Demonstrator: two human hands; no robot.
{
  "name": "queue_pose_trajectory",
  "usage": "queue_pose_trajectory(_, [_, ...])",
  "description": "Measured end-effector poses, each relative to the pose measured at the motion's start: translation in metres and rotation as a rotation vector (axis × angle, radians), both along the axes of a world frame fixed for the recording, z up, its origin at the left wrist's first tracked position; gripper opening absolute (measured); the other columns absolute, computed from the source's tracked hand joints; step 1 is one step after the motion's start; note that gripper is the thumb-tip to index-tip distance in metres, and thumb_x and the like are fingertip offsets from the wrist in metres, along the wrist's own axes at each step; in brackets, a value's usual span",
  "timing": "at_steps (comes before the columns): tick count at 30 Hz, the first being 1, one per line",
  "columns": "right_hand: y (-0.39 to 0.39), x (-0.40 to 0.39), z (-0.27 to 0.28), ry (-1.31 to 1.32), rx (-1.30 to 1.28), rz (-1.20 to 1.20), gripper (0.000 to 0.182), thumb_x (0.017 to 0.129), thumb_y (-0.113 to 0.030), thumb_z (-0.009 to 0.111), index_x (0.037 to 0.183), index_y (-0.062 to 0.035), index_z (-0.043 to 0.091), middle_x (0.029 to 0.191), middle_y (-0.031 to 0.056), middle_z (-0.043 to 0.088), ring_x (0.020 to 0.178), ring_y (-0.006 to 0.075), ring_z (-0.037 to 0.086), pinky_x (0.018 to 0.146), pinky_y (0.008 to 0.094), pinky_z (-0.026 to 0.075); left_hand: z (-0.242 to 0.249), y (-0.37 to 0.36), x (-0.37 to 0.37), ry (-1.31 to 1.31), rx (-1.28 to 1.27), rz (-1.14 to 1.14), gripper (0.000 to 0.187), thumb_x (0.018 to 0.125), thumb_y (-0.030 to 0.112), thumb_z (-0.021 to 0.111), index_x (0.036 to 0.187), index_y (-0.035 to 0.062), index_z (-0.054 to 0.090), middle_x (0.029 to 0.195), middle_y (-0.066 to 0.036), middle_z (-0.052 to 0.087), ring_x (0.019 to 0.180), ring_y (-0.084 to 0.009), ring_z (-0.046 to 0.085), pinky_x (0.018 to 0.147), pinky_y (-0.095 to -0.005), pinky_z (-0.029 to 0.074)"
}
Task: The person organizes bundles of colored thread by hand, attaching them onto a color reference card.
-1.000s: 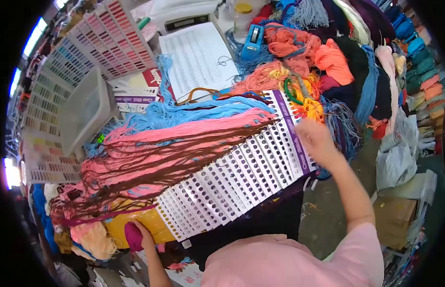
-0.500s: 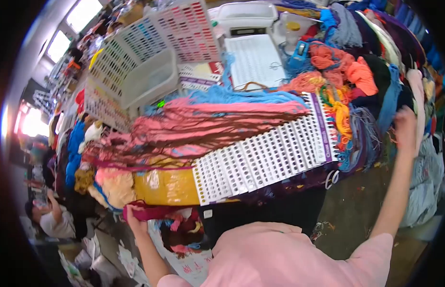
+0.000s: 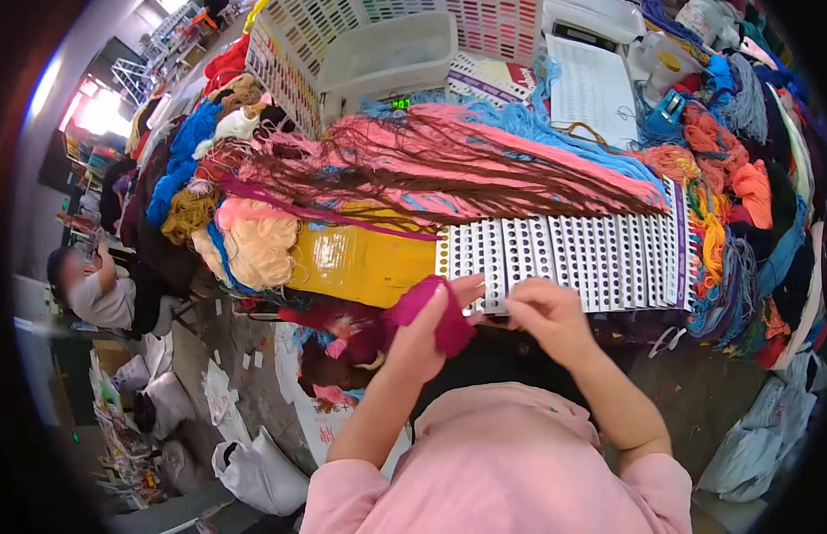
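Observation:
My left hand is closed around a magenta yarn skein, low in front of my chest at the table's near edge. Just to its right, my right hand has its thumb and fingers pinched together; whatever they hold is too small to make out. Behind both hands lie white cards with rows of punched holes. Long pink and dark brown yarn strands stretch across the table above the cards. Left of the cards is a yellow taped surface.
Cream yarn and blue yarn are heaped at left; orange skeins at right. A clear plastic tub stands at the back beside a printed sheet. Another person sits at far left. White bags lie on the floor.
My left hand has brought the magenta yarn from the left to in front of me. My right hand has come from the yarn at far right to beside it. The view has shifted.

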State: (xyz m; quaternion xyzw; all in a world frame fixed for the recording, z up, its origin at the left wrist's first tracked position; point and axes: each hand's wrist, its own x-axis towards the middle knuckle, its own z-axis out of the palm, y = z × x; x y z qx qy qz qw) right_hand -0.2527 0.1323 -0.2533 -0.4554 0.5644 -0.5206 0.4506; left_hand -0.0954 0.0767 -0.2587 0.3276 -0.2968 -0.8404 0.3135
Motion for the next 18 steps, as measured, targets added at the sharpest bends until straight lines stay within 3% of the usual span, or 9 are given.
queue_pose_trajectory(1, [-0.008,0.015,0.004,-0.278,0.163,0.006,0.006,0.071,-0.004,0.055,0.071,0.0014,0.058,0.062,0.0047,0.054,0.053,0.0092,0.050,0.047,0.0198,0.039,-0.003,-0.001,-0.002,-0.007,0.030,-0.050,0.049,0.086,0.034,0.029,0.114,-0.0054,0.035,0.113,-0.016,0.042,0.103,-0.0220,0.042,0.086,-0.0335,0.034])
queue_pose_trajectory(4, [-0.020,0.019,-0.012,-0.396,0.311,0.122,0.011,0.074,-0.008,0.054,0.072,0.0018,0.059,0.056,0.0036,0.053,0.049,0.0080,0.049,0.044,0.0187,0.038,-0.010,-0.008,-0.001,0.082,0.066,-0.123,0.050,0.086,0.034,0.030,0.114,-0.0059,0.035,0.111,-0.015,0.044,0.100,-0.0213,0.045,0.085,-0.0318,0.035])
queue_pose_trajectory(9, [-0.020,0.004,-0.015,-0.636,0.361,-0.023,0.010,0.073,-0.005,0.053,0.074,0.0032,0.059,0.056,0.0076,0.055,0.048,0.0104,0.052,0.042,0.0184,0.039,-0.014,-0.017,-0.005,0.061,0.079,-0.094,0.042,0.085,0.027,0.035,0.110,-0.0067,0.039,0.104,-0.013,0.048,0.094,-0.0202,0.048,0.082,-0.0295,0.037])
queue_pose_trajectory(10, [-0.019,0.005,-0.014,-0.647,0.368,-0.025,0.010,0.073,-0.005,0.053,0.074,0.0032,0.059,0.057,0.0082,0.056,0.048,0.0108,0.052,0.042,0.0184,0.039,-0.016,-0.016,-0.007,-0.101,-0.288,-0.204,0.035,0.082,0.018,0.041,0.106,-0.0076,0.043,0.101,-0.012,0.050,0.092,-0.0197,0.049,0.080,-0.0289,0.037])
queue_pose_trajectory(13, [-0.017,0.003,-0.013,-0.812,0.342,-0.059,0.010,0.073,-0.004,0.051,0.076,0.0036,0.058,0.059,0.0092,0.056,0.048,0.0116,0.053,0.043,0.0189,0.041,-0.018,-0.023,-0.013,0.132,0.126,-0.158,0.025,0.080,0.008,0.046,0.101,-0.0067,0.048,0.092,-0.010,0.053,0.085,-0.0149,0.051,0.077,-0.0264,0.040])
queue_pose_trajectory(18, [-0.019,-0.001,-0.010,-0.914,0.380,-0.093,0.012,0.075,-0.004,0.050,0.078,0.0044,0.058,0.064,0.0091,0.057,0.050,0.0120,0.054,0.041,0.0196,0.041,-0.013,-0.030,-0.014,0.236,0.351,-0.136,0.024,0.080,0.006,0.044,0.101,-0.0074,0.047,0.091,-0.011,0.053,0.082,-0.0170,0.051,0.077,-0.0278,0.040])
